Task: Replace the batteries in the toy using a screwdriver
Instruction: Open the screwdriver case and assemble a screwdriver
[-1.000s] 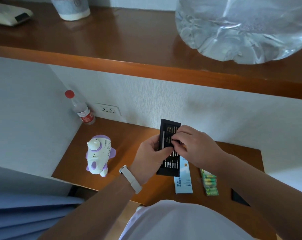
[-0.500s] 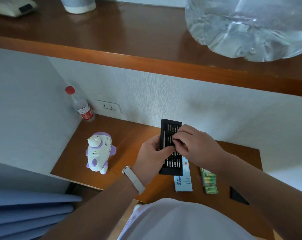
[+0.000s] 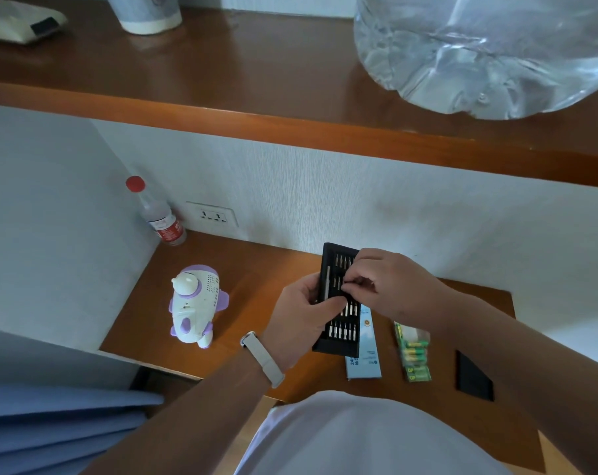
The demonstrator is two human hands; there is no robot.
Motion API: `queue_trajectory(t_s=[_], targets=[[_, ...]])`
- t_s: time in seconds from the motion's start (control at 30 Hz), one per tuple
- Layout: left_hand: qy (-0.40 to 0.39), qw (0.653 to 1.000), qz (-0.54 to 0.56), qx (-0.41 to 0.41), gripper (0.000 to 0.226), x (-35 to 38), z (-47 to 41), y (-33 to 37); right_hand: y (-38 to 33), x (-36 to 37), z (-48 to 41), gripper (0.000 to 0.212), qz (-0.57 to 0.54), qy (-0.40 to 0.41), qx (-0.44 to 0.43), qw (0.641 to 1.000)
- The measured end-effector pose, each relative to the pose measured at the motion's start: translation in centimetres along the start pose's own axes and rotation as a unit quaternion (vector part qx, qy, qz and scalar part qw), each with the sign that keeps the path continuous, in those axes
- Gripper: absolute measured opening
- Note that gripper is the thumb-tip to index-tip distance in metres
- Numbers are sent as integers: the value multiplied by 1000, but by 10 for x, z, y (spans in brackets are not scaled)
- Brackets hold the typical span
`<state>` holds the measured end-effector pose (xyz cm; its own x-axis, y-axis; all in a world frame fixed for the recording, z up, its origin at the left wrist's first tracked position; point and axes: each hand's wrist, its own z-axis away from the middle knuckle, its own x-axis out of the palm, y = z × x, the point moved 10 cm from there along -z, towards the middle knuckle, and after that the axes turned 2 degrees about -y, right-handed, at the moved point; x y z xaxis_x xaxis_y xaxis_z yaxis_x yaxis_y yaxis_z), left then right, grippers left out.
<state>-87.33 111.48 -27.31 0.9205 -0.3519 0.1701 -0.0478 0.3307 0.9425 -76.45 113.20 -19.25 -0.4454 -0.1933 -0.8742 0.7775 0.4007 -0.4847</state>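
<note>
Left grip (image 3: 304,310) around bit case (image 3: 338,341), right grip (image 3: 390,286) tight on bit (image 3: 341,285); toy (image 3: 194,303) well apart

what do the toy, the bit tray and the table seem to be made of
Toy: smooth white and purple moulded shell, slightly glossy, probably plastic. Bit tray: matte black, likely plastic; the bits in it glint silver, probably steel. Table: brown with a light sheen, wood or wood veneer.

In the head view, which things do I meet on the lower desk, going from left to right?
Bottle → toy → bit case → batteries → black piece.
</note>
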Motion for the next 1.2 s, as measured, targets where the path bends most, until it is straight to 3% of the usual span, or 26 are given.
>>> queue_trajectory(t_s=[0.2,0.4,0.67,1.03,1.13,1.2], targets=[[-9,1000,-5,10,19,5,-3,4,-17,-7,3,6,72,36,-58,995],[-10,1000,4,11,20,4,-6,7,-23,-12,8,5,70,74,-85,991],[-13,1000,-20,8,22,4,-3,0,4,2,2,17,16,7,59,998],[2,999,-37,20,22,1,-4,6,16,3,10,8,-26,38,154,987],[2,999,-26,20,24,0,-4,10,28,1,17,8,-98,63,181,977],[5,1000,-24,20,23,-1,-4,12,41,2,24,6,-213,99,214,948]])
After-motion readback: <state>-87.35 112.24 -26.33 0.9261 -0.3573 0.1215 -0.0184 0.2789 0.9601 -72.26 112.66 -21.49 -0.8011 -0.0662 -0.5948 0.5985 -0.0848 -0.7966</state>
